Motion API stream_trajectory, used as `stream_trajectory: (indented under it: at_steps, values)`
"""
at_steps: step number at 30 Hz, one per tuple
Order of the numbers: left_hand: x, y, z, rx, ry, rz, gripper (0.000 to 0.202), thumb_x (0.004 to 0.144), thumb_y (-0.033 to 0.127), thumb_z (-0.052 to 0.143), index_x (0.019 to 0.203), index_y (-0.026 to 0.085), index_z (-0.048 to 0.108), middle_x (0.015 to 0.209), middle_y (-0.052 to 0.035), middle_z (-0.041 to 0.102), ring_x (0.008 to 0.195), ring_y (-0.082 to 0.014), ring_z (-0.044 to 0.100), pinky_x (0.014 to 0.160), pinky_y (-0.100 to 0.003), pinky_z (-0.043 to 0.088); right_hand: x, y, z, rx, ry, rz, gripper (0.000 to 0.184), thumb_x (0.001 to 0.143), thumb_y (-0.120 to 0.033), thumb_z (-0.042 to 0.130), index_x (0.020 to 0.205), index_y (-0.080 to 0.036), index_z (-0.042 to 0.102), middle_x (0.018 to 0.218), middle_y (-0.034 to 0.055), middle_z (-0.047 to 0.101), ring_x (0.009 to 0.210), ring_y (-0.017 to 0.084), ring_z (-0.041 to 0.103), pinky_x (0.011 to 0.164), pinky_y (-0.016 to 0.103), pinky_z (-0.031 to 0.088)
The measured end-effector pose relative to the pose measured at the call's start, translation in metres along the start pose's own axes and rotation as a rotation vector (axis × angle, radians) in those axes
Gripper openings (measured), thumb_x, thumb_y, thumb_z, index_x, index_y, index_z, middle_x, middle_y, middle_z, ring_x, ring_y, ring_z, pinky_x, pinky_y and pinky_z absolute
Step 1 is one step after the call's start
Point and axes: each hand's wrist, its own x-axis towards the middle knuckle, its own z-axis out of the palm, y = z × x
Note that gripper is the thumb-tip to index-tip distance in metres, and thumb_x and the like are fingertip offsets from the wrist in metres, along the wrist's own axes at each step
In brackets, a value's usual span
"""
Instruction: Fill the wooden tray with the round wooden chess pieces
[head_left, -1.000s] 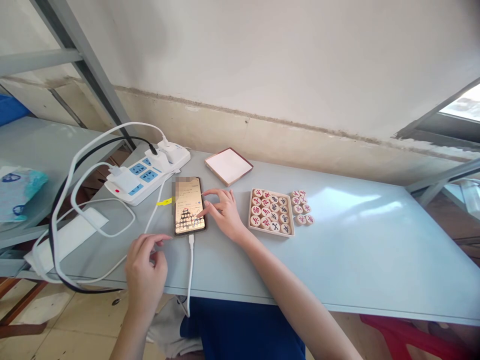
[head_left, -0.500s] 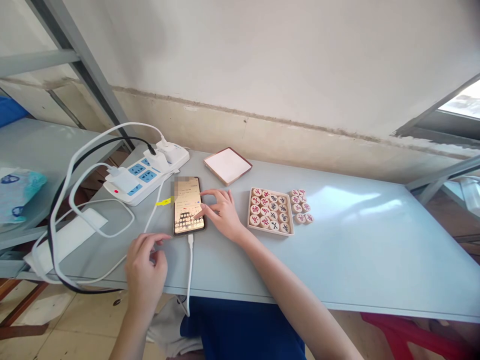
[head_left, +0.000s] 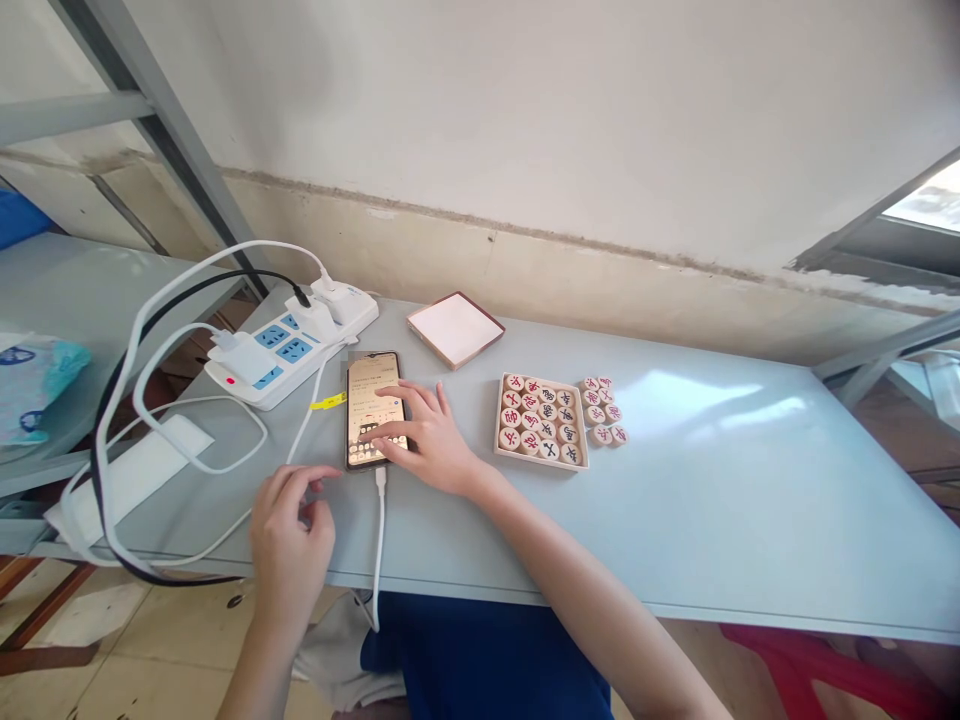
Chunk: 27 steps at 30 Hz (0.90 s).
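1. White power strip (head_left: 289, 345) at the far-left back of the counter (head_left: 750, 500), several plugs in it; white and black cables (head_left: 150, 330) loop off the edge.
2. L hand (head_left: 292, 540) hovers at the counter's near edge, just left of the phone's bottom corner. Its fingers are loosely curled, thumb and index near each other, nothing in them.
3. Phone (head_left: 369, 385) lies flat, screen lit, near the strip; white charging lead (head_left: 380, 540) runs from its bottom end over the counter edge.
4. R hand (head_left: 427, 445) lies over the phone's lower half, fingers (head_left: 409, 403) spread, tips on the screen, gripping nothing.
5. Flat square lid (head_left: 455, 330), brown rim, sits behind the phone to the right.
6. Wooden tray (head_left: 541, 422) filled w/ round chess pieces, just right of the R hand, not touching.
7. Loose pieces (head_left: 604, 410) cluster against the tray's right side.
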Motion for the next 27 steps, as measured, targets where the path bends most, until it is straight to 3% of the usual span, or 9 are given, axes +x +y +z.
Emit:
stream_trajectory:
  at_steps: [6, 15, 27]
  values:
    - [0.000, -0.001, 0.000, 0.009, -0.014, -0.024, 0.031, 0.067, 0.002, 0.039, 0.083, 0.020, 0.059, 0.075, -0.0017, 0.050, 0.073, -0.0160, 0.049, 0.065, -0.028, 0.040, 0.001, 0.001, 0.001, -0.011, -0.004, 0.021, 0.026, 0.090, -0.041, 0.044, 0.097, -0.033, 0.069, 0.136, -0.0018, 0.042, 0.132, 0.022, 0.026, 0.110, 0.052, 0.003]
    - [0.000, -0.001, 0.001, 0.008, -0.008, -0.003, 0.032, 0.066, 0.001, 0.039, 0.082, 0.020, 0.059, 0.073, -0.0009, 0.049, 0.071, -0.0159, 0.048, 0.065, -0.028, 0.039, 0.005, -0.002, 0.007, -0.039, 0.098, 0.091, 0.027, 0.091, -0.037, 0.044, 0.112, -0.032, 0.059, 0.136, 0.0009, 0.041, 0.131, 0.020, 0.027, 0.110, 0.051, 0.007]
    - [0.000, -0.001, 0.001, 0.009, -0.010, -0.003, 0.032, 0.067, 0.001, 0.039, 0.082, 0.020, 0.059, 0.072, -0.0007, 0.048, 0.070, -0.0158, 0.047, 0.063, -0.027, 0.038, 0.004, -0.006, 0.011, -0.115, 0.009, -0.002, 0.035, 0.089, -0.048, 0.042, 0.119, -0.036, 0.055, 0.144, -0.0014, 0.032, 0.135, 0.022, 0.018, 0.109, 0.056, 0.001]
